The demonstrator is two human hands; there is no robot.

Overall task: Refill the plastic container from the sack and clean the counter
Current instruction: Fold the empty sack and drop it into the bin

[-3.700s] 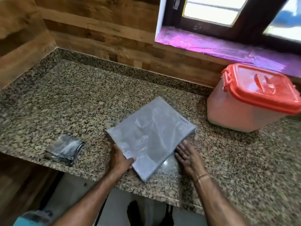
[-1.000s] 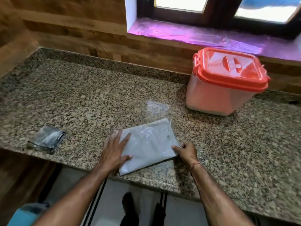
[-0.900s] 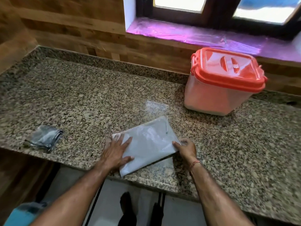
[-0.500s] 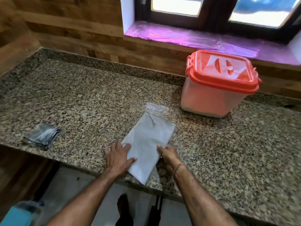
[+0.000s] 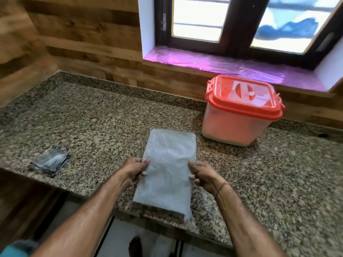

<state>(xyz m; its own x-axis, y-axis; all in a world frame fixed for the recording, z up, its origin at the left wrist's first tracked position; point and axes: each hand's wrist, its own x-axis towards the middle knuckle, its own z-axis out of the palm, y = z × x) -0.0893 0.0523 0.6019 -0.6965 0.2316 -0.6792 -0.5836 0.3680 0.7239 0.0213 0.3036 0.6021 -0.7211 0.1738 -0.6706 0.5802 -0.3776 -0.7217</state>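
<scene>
A folded, empty whitish woven sack (image 5: 168, 169) forms a narrow rectangle at the front edge of the granite counter (image 5: 96, 125), its near end over the edge. My left hand (image 5: 134, 168) grips its left side and my right hand (image 5: 202, 174) grips its right side, thumbs on top. The plastic container (image 5: 239, 112) with a closed orange lid stands at the back right, near the wall, apart from the sack and my hands.
A small folded grey cloth (image 5: 50, 161) lies near the counter's front edge on the left. Wood-panelled walls close the back and left. A window sill (image 5: 222, 65) covered in purple film runs above the container. Floor shows below the counter edge.
The sack has been folded from a wide sheet into a narrow rectangle and turned lengthwise toward me. My hands shifted from pressing it flat to gripping its two long sides.
</scene>
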